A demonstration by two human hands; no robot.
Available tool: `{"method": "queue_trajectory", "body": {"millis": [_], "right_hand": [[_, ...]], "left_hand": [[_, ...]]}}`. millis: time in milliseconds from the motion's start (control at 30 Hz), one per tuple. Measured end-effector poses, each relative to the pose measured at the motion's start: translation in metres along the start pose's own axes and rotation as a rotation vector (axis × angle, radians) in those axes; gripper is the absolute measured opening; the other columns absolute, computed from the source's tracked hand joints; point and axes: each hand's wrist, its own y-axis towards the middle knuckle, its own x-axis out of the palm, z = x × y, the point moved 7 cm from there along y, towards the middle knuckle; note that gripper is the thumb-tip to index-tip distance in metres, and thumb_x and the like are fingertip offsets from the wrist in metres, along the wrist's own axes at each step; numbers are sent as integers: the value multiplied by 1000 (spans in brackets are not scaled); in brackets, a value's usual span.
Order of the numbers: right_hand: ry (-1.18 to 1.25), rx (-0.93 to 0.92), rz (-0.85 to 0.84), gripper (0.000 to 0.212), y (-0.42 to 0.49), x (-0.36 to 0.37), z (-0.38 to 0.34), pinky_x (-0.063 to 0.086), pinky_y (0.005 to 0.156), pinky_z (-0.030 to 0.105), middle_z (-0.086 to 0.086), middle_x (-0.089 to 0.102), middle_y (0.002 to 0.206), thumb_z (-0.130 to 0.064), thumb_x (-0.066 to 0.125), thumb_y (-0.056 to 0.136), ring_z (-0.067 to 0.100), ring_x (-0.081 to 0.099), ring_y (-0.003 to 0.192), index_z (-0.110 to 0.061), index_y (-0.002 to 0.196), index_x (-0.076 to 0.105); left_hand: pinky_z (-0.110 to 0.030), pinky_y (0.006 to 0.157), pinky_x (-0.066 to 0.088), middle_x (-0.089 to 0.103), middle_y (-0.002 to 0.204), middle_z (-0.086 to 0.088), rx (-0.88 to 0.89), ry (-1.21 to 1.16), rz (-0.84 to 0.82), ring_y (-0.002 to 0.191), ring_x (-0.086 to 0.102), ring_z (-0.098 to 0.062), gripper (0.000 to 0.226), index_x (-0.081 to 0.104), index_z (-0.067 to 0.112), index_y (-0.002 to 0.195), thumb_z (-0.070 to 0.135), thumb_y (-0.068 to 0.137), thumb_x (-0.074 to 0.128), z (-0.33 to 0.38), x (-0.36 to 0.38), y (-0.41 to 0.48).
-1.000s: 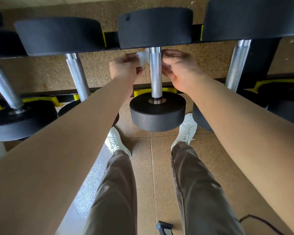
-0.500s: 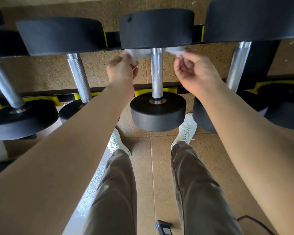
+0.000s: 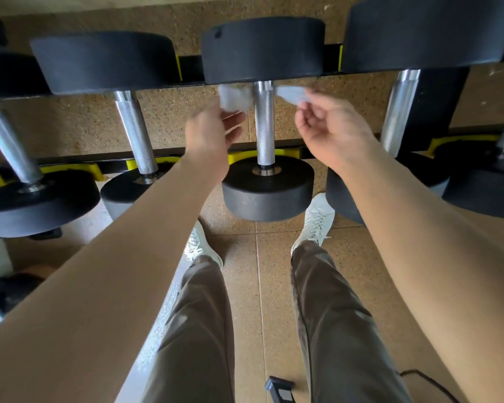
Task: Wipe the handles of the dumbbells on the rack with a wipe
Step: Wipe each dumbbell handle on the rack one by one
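Head view: hands (image 3: 213, 128) (image 3: 330, 125) pinch soft white wipe (image 3: 234, 97) behind knurled steel handle (image 3: 264, 135).

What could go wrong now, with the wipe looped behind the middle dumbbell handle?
1. The wipe sits only at the top of the handle, so the knurled lower part may stay unwiped.
2. The right hand pinches just the wipe's end with its fingertips; that end could slip free when pulled.

Speckled tan floor tiles (image 3: 277, 286), thin grout lines; black cable (image 3: 428, 379) lower right.
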Motion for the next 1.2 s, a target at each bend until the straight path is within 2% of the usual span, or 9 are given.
{"method": "queue_trajectory", "body": {"millis": [167, 433, 533, 633, 733, 833, 900, 1067, 1200], "right_hand": [[-451, -25, 21, 22, 1, 11, 14, 57, 73, 24, 8, 75, 97, -4, 72, 87, 12, 68, 77, -4, 109, 73], [-383, -168, 172, 10, -13, -37, -32, 43, 57, 19, -3, 54, 64, -10, 67, 93, 6, 46, 55, -16, 86, 70], [-776, -280, 193, 6, -6, -29, -21, 51, 59, 18, 0, 69, 81, -15, 71, 92, 5, 57, 60, -15, 98, 71], [-1243, -338, 96, 12, 0, -9, 1, 55, 68, 19, 1, 70, 99, -19, 74, 90, 8, 65, 78, -16, 100, 69], [-1640, -318, 7, 17, -2, -2, 11, 48, 73, 21, -3, 67, 101, -21, 75, 88, 11, 62, 90, -15, 103, 71], [-1916, -277, 104, 12, -8, -23, -11, 46, 74, 21, 1, 70, 104, -13, 75, 87, 14, 63, 91, -14, 98, 73], [-1955, -257, 157, 12, -14, -37, -27, 48, 79, 25, 6, 73, 104, -13, 79, 83, 17, 65, 91, -15, 94, 76], [-1907, -291, -17, 15, -16, -21, -9, 47, 86, 25, 4, 72, 106, -18, 79, 83, 14, 62, 90, -15, 98, 78], [-1890, -335, -111, 14, -13, 0, 24, 49, 88, 24, 2, 73, 108, -16, 74, 88, 14, 63, 91, -15, 102, 77]], "left_hand": [[-21, 61, 48, 69, 94, -5, 37, 104, 11, 74, 63, -10, 22, 64, 18, 102, 15, 106, 43, -16, -29, -8], [-28, 70, 48, 68, 82, -1, 82, 628, -93, 77, 59, -14, 28, 65, 26, 78, 16, 99, 51, -28, -1, 2], [-32, 66, 37, 58, 75, -9, 97, 666, -115, 70, 49, -21, 20, 57, 16, 66, 24, 85, 52, -20, -16, -3], [-33, 64, 27, 35, 63, -3, 165, 712, -137, 64, 33, -18, 34, 40, 18, 60, 24, 92, 50, -10, -39, -7], [-34, 65, 33, 42, 64, -5, 228, 744, -146, 66, 38, -18, 33, 55, 10, 63, 26, 92, 58, -10, -46, -3], [-26, 56, 40, 60, 73, -10, 212, 1014, -206, 64, 54, -23, 35, 69, -1, 87, 32, 96, 62, -26, -30, 0], [-32, 61, 47, 68, 89, -11, 189, 1147, -267, 79, 64, -25, 34, 73, 4, 98, 36, 96, 62, -36, -19, -2], [-29, 53, 21, 37, 61, -1, 135, 957, -209, 58, 33, -18, 27, 53, 11, 64, 25, 86, 61, -28, -34, -13], [-31, 63, 30, 49, 68, -8, 234, 899, -281, 67, 42, -19, 30, 66, 3, 71, 32, 70, 59, -14, -49, -26]]}}
